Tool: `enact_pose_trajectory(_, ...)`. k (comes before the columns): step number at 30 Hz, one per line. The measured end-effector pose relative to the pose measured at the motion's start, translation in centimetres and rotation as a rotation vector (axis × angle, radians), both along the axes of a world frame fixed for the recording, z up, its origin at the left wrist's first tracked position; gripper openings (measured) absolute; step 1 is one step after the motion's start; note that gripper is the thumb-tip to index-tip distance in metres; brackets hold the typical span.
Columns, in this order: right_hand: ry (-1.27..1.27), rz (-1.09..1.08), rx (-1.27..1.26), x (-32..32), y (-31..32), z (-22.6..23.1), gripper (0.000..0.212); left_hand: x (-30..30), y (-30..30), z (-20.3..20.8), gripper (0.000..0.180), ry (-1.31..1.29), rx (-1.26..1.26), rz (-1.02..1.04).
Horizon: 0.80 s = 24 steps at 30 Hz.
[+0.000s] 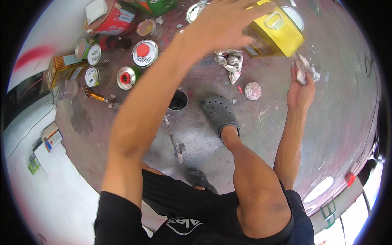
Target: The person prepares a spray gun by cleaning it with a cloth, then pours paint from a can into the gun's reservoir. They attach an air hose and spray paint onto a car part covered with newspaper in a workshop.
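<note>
My left hand point(222, 26) reaches across to a yellow rectangular metal can point(281, 36) with a handle on top. Its fingers are spread along the can's left edge, overlapping it; whether they press on it is unclear. Low by the can's right corner, my right hand point(301, 90) is closed on a crumpled, stained white rag point(306, 71), partly smeared by motion. Another crumpled rag point(230, 63) lies on the floor just below the can, and a round, paint-speckled lid point(253, 91) rests nearby.
Several paint tins stand at the left, among them a red-capped tin point(145, 53) and a red bucket point(116, 20). A dark-lined cup point(178, 101) and a spray gun point(179, 149) are near my grey clog point(220, 112). A brown box-shaped tin point(61, 71) stands by the wall.
</note>
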State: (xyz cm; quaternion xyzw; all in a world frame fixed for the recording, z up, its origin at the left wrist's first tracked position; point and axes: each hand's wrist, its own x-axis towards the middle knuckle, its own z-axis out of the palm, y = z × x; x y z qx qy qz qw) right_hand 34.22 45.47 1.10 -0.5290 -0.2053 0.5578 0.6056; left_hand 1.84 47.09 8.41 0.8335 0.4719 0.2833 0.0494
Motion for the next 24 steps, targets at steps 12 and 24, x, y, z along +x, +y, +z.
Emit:
enact_pose_trajectory(12,-0.366,0.792,-0.131,-5.3,-12.1,-3.8,0.034,2.1,-42.3,-13.2,0.068,-0.514,-0.88,1.336)
enact_pose_trajectory(24,-0.273,1.464,-0.056,-20.6,-16.2,0.6,0.04,2.4,-42.4,-12.6,0.041,-1.347,-1.011,1.275)
